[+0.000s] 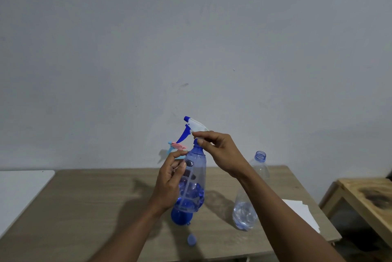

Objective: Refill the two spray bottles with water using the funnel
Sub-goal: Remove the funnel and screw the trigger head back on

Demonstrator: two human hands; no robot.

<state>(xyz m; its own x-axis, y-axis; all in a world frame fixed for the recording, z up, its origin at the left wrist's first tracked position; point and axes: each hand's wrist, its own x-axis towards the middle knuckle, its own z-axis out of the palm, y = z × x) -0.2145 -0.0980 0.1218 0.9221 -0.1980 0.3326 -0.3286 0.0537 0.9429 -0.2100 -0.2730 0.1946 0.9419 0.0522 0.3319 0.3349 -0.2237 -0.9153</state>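
— Wooden table [84,208]: where is the spray bottle [197,168]?
— Held above its middle. Left hand [167,183] grips the body, right hand [222,151] pinches the collar. Water bottle [245,213] near the right edge, cap [191,240] by the front edge.

No text or labels can be read.

One wide-angle head camera looks forward and a little down. The wall [191,28] fills the upper two thirds of the frame, the worktop [84,208] the lower third; the left hand [167,183] and right hand [222,151] are close, at lower centre.
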